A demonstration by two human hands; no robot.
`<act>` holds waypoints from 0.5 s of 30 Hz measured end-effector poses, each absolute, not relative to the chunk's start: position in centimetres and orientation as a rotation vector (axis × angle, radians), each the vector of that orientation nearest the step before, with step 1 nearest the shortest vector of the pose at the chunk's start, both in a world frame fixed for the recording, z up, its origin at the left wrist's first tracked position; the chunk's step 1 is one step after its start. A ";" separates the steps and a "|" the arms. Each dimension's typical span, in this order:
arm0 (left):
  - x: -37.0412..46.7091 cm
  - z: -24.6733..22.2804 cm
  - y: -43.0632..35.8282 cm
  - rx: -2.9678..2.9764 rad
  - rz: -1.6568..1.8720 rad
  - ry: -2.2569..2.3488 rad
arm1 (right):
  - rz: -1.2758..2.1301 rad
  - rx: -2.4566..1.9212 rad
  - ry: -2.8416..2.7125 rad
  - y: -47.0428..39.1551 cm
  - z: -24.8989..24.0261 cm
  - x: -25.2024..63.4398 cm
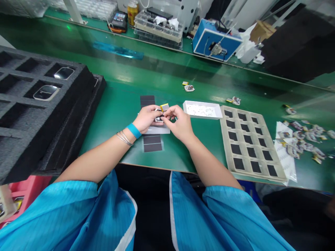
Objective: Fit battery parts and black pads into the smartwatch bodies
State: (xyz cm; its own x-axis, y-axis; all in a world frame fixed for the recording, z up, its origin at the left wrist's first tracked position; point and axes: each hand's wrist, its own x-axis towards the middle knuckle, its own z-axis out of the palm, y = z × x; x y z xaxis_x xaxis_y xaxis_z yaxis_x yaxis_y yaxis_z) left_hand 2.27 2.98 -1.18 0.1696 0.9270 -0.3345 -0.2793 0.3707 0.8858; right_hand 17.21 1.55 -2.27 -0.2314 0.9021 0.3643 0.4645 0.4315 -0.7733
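Between my hands is a small white-edged electronic device point(158, 119), like a smartwatch body, with a yellow-ended battery point(164, 107) sticking out at its top. My left hand point(145, 118) grips the device from the left, fingers curled around it. My right hand point(180, 122) comes in from the right, thumb and fingertips pinched at the device's edge. Whether those fingertips hold a small part, I cannot make out. Beneath the hands lie a white sheet point(157, 130) and strips of dark rectangular pads point(153, 143), partly covered by the hands.
Right of the hands stand a shallow white box point(202, 117) with tiny pieces and a beige compartment tray point(224, 139) of black pads. Several similar devices point(303, 139) are heaped at far right. Grey foam trays point(75, 90) are stacked at left. A blue box point(206, 38) sits on the back shelf.
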 end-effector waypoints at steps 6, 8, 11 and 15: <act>2.1 -1.1 2.9 0.758 1.015 1.012 | 0.382 -1.241 -1.776 1.7 -2.5 17.1; 2.1 -0.9 2.8 0.763 0.989 1.005 | 0.560 -1.230 -1.681 2.3 -2.9 17.4; 2.1 -0.6 2.7 0.769 0.922 0.984 | 0.720 -1.171 -1.612 2.8 -3.2 17.7; 1.9 -0.3 2.7 0.728 0.868 0.873 | 0.473 -1.166 -1.617 2.6 -3.1 17.7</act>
